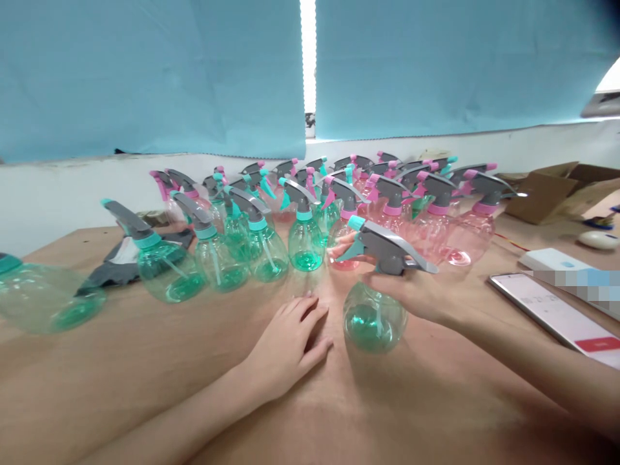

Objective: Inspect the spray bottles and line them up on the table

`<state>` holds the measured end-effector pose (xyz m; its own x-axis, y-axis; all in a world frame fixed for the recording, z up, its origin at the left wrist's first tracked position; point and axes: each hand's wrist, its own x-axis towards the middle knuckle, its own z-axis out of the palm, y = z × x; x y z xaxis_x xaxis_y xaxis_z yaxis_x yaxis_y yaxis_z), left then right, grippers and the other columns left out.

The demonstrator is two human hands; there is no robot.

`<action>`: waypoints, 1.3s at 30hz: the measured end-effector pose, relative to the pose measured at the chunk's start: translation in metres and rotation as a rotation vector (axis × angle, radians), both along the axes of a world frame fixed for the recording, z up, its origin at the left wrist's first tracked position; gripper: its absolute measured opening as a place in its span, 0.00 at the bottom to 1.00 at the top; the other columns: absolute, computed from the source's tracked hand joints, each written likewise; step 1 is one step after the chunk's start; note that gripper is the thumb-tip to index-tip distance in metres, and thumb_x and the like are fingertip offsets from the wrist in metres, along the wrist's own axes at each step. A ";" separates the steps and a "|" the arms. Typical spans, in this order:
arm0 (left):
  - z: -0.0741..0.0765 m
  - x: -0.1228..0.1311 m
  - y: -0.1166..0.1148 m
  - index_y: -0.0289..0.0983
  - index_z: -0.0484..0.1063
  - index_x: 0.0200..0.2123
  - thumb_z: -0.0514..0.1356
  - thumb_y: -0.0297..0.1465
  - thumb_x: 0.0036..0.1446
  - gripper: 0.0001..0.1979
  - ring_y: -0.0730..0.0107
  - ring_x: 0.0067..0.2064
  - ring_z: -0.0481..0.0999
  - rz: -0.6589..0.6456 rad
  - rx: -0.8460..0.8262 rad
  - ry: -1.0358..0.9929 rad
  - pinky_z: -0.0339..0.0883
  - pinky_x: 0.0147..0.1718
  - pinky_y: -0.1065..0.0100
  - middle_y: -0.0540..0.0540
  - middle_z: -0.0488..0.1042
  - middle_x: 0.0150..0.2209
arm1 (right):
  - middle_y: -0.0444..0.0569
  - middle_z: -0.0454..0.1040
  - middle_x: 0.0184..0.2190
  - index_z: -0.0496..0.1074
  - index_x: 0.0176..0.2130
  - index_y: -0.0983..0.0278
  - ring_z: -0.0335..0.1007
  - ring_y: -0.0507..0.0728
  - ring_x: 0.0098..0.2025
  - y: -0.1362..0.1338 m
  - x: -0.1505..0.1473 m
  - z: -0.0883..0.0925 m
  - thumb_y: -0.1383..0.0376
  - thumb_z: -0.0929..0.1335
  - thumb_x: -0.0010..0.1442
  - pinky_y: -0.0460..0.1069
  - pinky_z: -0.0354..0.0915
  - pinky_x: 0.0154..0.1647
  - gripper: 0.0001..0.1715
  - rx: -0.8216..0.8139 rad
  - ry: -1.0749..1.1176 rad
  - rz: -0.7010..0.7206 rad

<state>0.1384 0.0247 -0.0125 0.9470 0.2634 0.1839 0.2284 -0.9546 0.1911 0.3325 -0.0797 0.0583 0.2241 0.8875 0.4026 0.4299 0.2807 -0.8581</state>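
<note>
My right hand point(411, 290) grips a green spray bottle point(375, 320) around its neck, below the grey spray head with its teal nozzle and trigger. The bottle is upright; whether its base touches the wooden table point(203, 387) I cannot tell. My left hand point(293, 342) rests on the table to the left of this bottle, fingers stretched out, holding nothing. Just beyond it stands another green spray bottle point(306, 245). Behind my right hand is a pink spray bottle point(346, 242), partly hidden by my fingers.
Rows of green and pink spray bottles fill the back of the table. At the left edge is a green bottle point(43, 294), near a dark cloth point(116, 261). On the right lie a phone point(547, 313), a white box point(557, 261), a white mouse point(598, 240) and an open cardboard box point(540, 194).
</note>
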 end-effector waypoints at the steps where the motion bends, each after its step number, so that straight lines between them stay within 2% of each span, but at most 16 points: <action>1: 0.000 0.000 0.000 0.35 0.64 0.57 0.56 0.37 0.64 0.21 0.50 0.61 0.61 -0.001 0.001 0.000 0.58 0.57 0.49 0.36 0.64 0.60 | 0.42 0.77 0.45 0.74 0.41 0.53 0.75 0.60 0.47 0.001 0.000 -0.001 0.73 0.63 0.48 0.56 0.71 0.47 0.23 0.007 -0.010 -0.009; 4: 0.000 0.000 0.000 0.34 0.63 0.57 0.55 0.37 0.64 0.21 0.50 0.61 0.61 -0.005 0.003 -0.002 0.58 0.57 0.50 0.35 0.64 0.60 | 0.41 0.75 0.51 0.73 0.47 0.51 0.74 0.61 0.50 0.001 -0.002 0.001 0.73 0.63 0.49 0.58 0.71 0.50 0.29 0.011 -0.012 -0.016; 7: -0.001 0.000 0.000 0.35 0.63 0.58 0.55 0.38 0.64 0.21 0.50 0.61 0.62 -0.003 -0.003 -0.011 0.59 0.57 0.49 0.36 0.64 0.60 | 0.42 0.75 0.52 0.73 0.49 0.53 0.72 0.61 0.53 0.000 -0.005 0.007 0.75 0.62 0.48 0.57 0.70 0.52 0.32 -0.024 -0.003 -0.008; 14: 0.001 0.000 0.000 0.36 0.63 0.57 0.54 0.38 0.64 0.21 0.50 0.61 0.62 0.004 -0.013 -0.011 0.58 0.57 0.49 0.37 0.64 0.60 | 0.45 0.76 0.49 0.73 0.45 0.58 0.73 0.62 0.51 -0.001 -0.005 0.006 0.73 0.62 0.50 0.57 0.71 0.50 0.24 -0.013 -0.061 -0.067; 20: 0.002 0.000 -0.001 0.35 0.64 0.57 0.54 0.37 0.64 0.20 0.50 0.60 0.62 0.002 -0.018 -0.005 0.58 0.57 0.49 0.36 0.64 0.60 | 0.43 0.78 0.45 0.72 0.48 0.54 0.74 0.60 0.50 0.002 -0.007 0.005 0.74 0.61 0.49 0.58 0.69 0.52 0.29 0.053 0.019 -0.003; 26: 0.002 0.001 0.000 0.34 0.64 0.57 0.55 0.37 0.64 0.21 0.50 0.61 0.62 0.000 -0.019 -0.006 0.57 0.58 0.50 0.36 0.64 0.59 | 0.46 0.78 0.45 0.72 0.48 0.56 0.75 0.61 0.47 0.002 -0.007 0.002 0.73 0.62 0.50 0.57 0.71 0.47 0.27 0.040 0.030 -0.053; 33: 0.002 0.001 0.000 0.34 0.64 0.57 0.55 0.37 0.64 0.21 0.50 0.60 0.62 -0.002 -0.011 -0.004 0.58 0.57 0.50 0.36 0.64 0.59 | 0.46 0.76 0.50 0.73 0.45 0.58 0.72 0.60 0.53 0.003 -0.004 -0.003 0.73 0.63 0.51 0.58 0.67 0.55 0.23 0.093 0.035 -0.008; 39: 0.001 0.000 0.000 0.36 0.63 0.57 0.55 0.37 0.64 0.21 0.50 0.61 0.62 -0.003 -0.013 -0.013 0.58 0.57 0.50 0.37 0.64 0.60 | 0.42 0.74 0.52 0.73 0.45 0.55 0.69 0.61 0.56 0.003 -0.002 -0.002 0.75 0.62 0.50 0.59 0.65 0.58 0.26 0.055 -0.003 -0.017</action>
<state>0.1384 0.0245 -0.0116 0.9453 0.2631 0.1927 0.2232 -0.9528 0.2059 0.3305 -0.0771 0.0561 0.2382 0.8601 0.4510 0.4375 0.3196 -0.8405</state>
